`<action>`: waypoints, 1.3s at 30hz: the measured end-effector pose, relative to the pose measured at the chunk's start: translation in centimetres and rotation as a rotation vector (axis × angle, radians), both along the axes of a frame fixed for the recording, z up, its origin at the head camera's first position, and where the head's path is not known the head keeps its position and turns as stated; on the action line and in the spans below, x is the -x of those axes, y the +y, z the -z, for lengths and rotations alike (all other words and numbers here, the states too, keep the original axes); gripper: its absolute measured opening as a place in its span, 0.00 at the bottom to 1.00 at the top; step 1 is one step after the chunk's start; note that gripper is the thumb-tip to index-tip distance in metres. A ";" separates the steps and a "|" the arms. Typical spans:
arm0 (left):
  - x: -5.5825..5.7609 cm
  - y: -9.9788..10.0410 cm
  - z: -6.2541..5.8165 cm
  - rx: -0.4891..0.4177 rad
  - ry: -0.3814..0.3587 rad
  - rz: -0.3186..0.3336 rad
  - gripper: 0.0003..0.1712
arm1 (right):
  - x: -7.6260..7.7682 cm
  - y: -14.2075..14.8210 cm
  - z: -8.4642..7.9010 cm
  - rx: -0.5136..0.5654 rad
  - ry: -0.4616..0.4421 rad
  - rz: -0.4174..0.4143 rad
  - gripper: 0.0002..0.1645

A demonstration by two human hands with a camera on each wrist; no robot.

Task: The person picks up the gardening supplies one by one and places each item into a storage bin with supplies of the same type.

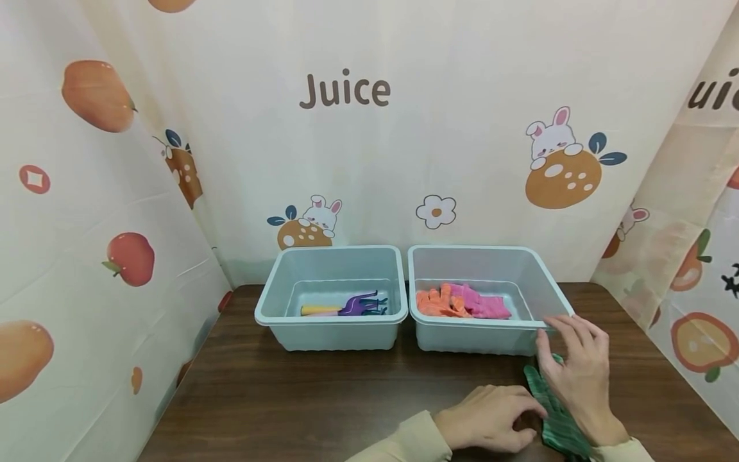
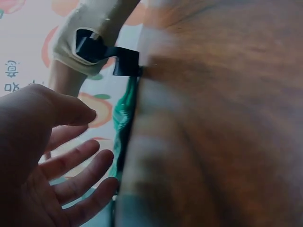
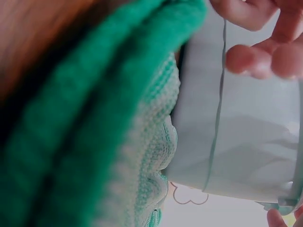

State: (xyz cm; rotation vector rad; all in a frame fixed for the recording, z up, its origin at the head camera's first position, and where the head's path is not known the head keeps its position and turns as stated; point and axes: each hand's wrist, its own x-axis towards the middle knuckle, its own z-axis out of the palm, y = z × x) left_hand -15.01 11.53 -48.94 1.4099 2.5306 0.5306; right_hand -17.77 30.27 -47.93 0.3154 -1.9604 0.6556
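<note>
On the table at the right lies a green knitted glove (image 1: pixel 561 431), its surface pale and ribbed in the right wrist view. My right hand (image 1: pixel 580 369) is over the glove, fingertips at the front right corner of the right-hand bin (image 1: pixel 473 340) and its fingers loosely bent. To the glove's left is my left hand (image 1: pixel 491 417), fingers spread and relaxed with nothing between them, fingertips close to the glove's edge. Inside the right-hand bin are an orange glove (image 1: pixel 441 303) and a pink glove (image 1: pixel 482 304). My right hand covers part of the green glove.
A second pale blue bin (image 1: pixel 335 337) stands just left of the first. It holds a purple animal-shaped figure (image 1: pixel 353 307) and a yellow stick-like piece (image 1: pixel 314 310). Behind both bins hangs a printed curtain (image 1: pixel 358 160), with more curtain on either side of the brown table (image 1: pixel 323 398).
</note>
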 end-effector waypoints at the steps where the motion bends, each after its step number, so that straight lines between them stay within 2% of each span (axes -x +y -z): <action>1: 0.0 0.1 0.1 -0.002 0.001 0.002 0.20 | 0.0 0.0 0.0 0.000 0.002 0.000 0.31; 7: -0.2 0.3 0.1 -0.001 0.031 0.012 0.24 | 0.0 -0.1 -0.1 -0.001 0.003 0.000 0.30; 13: -0.2 0.4 0.2 0.045 0.003 0.021 0.24 | 0.0 0.0 0.1 0.001 0.007 0.001 0.28; 18: -0.2 0.4 0.4 0.079 0.031 0.033 0.24 | 0.0 0.0 0.1 0.006 0.007 0.002 0.28; 29: -0.3 1.1 -0.2 0.116 -0.007 0.047 0.23 | 0.1 -0.1 0.1 0.001 0.034 0.004 0.30; 34: 0.0 1.5 0.0 0.204 0.044 0.105 0.26 | 0.1 -0.1 0.1 0.000 0.036 0.001 0.31; 39: 0.0 1.9 0.2 0.302 0.042 0.147 0.29 | 0.2 -0.1 0.1 0.000 0.032 -0.004 0.31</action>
